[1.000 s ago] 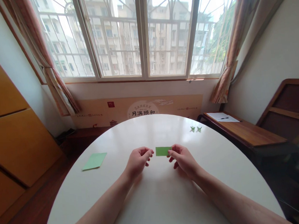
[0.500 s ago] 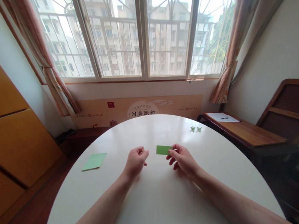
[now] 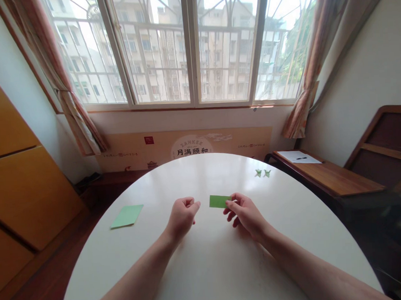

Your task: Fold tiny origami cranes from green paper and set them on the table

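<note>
Right hand [image 3: 244,209]: thumb and forefinger pinching the right end of a green paper rectangle [image 3: 219,201]; remaining fingers loosely curled and fanned beneath; forearm entering from the lower right.

Green paper rectangle: plain, deeper green on the visible face; long side running left to right; free left end directed toward the other hand, a gap between the two; located over the middle of the counter [image 3: 206,266].

Left hand [image 3: 184,213]: fingers folded into the palm, thumb pressed against the side of the forefinger; interior hidden, contents if any cannot be told; forearm entering from the lower left.

Counter: white, glossy, rounded at the far edge; window light reflected on its surface.

Pale green paper [image 3: 127,216]: squarish, lying flat on the counter, well to the left of the left hand; number of sheets cannot be told.

Folded figures, two: left figure [image 3: 258,173] and right figure [image 3: 266,174]; small, green with pale parts, set side by side on the counter, beyond the right hand and near the far right edge.

Surroundings: wooden surface [image 3: 349,173] to the right, bearing a white sheet [image 3: 297,157] with a small dark object [image 3: 301,158] on it; printed tan panel [image 3: 160,145] behind the counter; barred window [image 3: 190,56] above; tied curtains [image 3: 72,107] at either side; orange-brown cabinet [image 3: 28,190] at left.
</note>
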The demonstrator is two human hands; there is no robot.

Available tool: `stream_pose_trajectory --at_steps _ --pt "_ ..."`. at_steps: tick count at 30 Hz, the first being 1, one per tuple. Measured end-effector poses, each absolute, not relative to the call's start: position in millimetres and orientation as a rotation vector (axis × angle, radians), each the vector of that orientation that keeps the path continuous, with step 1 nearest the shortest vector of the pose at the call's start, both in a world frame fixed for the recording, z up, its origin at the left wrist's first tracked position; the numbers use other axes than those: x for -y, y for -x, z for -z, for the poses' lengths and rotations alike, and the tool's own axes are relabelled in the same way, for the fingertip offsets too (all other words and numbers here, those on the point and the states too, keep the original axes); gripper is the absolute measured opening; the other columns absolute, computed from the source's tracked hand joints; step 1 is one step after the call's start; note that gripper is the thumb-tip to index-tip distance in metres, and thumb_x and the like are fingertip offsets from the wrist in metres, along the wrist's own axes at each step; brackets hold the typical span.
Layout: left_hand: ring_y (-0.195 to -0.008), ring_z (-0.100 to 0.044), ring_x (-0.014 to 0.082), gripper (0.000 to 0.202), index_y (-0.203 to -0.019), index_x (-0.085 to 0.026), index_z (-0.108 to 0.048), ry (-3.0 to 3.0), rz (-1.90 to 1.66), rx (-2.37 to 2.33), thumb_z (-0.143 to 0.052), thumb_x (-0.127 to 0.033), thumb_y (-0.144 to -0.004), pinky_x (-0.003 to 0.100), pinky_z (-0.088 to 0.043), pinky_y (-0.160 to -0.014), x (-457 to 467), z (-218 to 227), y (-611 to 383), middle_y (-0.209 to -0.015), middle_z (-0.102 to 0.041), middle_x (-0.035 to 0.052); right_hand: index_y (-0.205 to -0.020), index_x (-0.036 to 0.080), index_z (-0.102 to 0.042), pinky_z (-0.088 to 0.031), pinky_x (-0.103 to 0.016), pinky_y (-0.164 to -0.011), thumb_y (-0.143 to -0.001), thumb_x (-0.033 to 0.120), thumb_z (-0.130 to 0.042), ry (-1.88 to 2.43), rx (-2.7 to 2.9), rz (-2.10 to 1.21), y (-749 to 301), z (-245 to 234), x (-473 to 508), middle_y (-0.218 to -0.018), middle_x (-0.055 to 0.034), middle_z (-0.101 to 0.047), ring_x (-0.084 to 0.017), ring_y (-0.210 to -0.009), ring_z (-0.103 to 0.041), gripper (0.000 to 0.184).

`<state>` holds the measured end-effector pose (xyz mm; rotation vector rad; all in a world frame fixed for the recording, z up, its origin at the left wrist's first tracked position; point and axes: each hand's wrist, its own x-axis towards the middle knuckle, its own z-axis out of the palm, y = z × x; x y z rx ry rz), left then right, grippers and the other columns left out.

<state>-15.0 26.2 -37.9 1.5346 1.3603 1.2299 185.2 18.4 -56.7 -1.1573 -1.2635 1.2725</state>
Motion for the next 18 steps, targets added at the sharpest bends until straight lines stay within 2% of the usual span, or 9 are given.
stream_pose_trajectory --at_steps 6,18 --pt "-0.037 -0.032 0.0079 0.043 -0.053 -0.024 -0.023 -1.552 -1.207 -1.357 -0.058 -0.038 -0.074 0.022 -0.024 -0.038 -25.8 38.6 14.1 -0.048 -0.02 -0.0086 -0.083 0.02 -0.052 -0.041 -0.021 -0.041 -0.078 0.042 -0.062 1.154 1.259 -1.28 -185.0 56.0 -17.8 -0.07 -0.0017 -0.068 -0.014 -0.055 -0.059 0.024" --pt "-0.039 -0.023 0.0068 0.043 -0.053 -0.024 -0.022 -1.628 -1.196 -1.318 -0.057 -0.039 -0.074 0.023 -0.017 -0.039 -26.9 41.5 12.7 -0.05 -0.019 -0.0084 -0.086 0.019 -0.055 -0.041 -0.021 -0.04 -0.077 0.039 -0.061 1.135 1.257 -1.271 -184.7 59.1 -19.6 -0.07 -0.0013 -0.066 -0.014 -0.054 -0.058 0.023"
